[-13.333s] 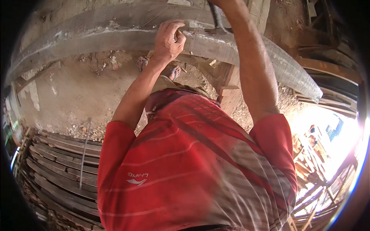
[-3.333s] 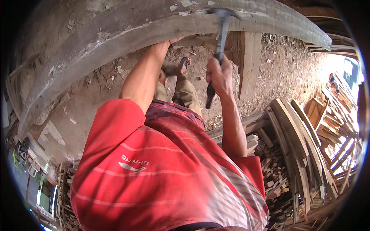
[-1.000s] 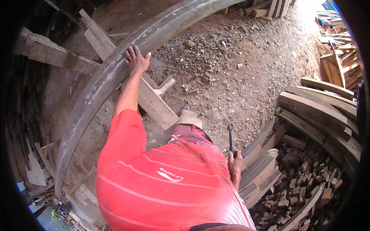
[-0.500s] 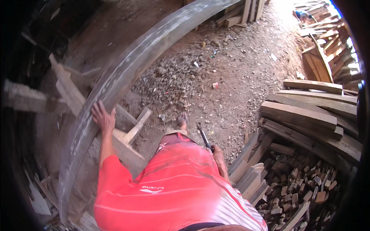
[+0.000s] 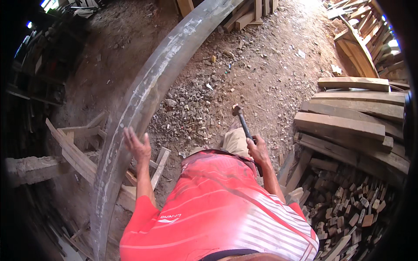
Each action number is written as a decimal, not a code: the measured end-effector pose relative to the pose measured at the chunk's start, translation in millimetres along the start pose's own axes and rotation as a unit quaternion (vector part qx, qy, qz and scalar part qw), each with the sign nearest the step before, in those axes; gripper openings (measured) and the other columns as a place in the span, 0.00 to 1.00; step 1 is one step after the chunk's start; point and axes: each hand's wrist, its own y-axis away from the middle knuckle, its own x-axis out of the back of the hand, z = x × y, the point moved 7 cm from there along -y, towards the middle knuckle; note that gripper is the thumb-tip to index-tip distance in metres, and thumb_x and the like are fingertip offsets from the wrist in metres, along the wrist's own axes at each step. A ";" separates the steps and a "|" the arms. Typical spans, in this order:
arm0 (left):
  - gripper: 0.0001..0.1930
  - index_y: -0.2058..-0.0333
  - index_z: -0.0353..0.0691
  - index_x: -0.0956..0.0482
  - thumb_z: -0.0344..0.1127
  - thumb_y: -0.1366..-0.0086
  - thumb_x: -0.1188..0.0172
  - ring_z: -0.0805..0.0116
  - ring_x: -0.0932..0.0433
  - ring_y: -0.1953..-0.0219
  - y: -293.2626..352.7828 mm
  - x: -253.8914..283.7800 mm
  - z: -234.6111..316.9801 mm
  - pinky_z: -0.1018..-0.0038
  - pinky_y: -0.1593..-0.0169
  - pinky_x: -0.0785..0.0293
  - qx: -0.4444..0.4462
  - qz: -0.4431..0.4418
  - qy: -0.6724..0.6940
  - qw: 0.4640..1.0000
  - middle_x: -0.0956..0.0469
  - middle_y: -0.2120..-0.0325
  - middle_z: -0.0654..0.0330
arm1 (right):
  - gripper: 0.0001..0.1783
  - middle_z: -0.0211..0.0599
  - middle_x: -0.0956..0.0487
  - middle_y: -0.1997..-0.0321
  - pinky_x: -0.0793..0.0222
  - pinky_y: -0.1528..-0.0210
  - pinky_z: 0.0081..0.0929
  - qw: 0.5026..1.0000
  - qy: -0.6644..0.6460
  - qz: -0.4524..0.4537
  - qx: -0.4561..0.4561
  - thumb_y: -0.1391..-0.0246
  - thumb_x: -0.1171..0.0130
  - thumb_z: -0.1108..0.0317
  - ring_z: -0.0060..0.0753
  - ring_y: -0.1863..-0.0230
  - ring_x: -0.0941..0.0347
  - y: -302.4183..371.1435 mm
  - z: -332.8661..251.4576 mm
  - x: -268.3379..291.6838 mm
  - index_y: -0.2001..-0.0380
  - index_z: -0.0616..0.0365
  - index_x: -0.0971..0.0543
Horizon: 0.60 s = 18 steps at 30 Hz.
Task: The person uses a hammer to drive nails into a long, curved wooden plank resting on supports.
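A long grey beam [image 5: 150, 93], streaked with white along its length, runs from the near left to the far middle and looks curved in this view. My left hand [image 5: 139, 147] is open, fingers spread, at the beam's right side. The fingertips overlap its surface, but whether they touch is unclear. In my right hand [image 5: 259, 150] is a hammer [image 5: 244, 124], gripped by its dark handle, its head pointing forward over the ground. The lower end of the handle is hidden by my hand and arm.
Under and left of the beam stands a wooden frame [image 5: 76, 158]. Rubble [image 5: 189, 104] covers part of the dirt ground ahead. At right are stacked timber planks [image 5: 339, 126], with a heap of small wood offcuts [image 5: 348, 213] below them. More wood [image 5: 357, 52] leans at the far right.
My right hand has raised the hammer forward, and its head now shows clearly. My left hand has shifted toward the beam's right edge. The whole view has turned slightly.
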 end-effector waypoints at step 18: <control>0.60 0.25 0.50 0.57 0.58 0.47 0.26 0.29 0.62 0.25 -240.3 -187.5 250.9 0.30 0.31 0.60 0.111 -0.173 -0.098 0.974 0.63 0.25 0.40 | 0.16 0.27 0.30 0.79 0.36 0.83 0.23 0.991 -0.126 -0.049 0.010 0.34 0.41 0.57 0.20 0.84 0.32 -316.7 -185.9 172.2 0.65 0.58 0.30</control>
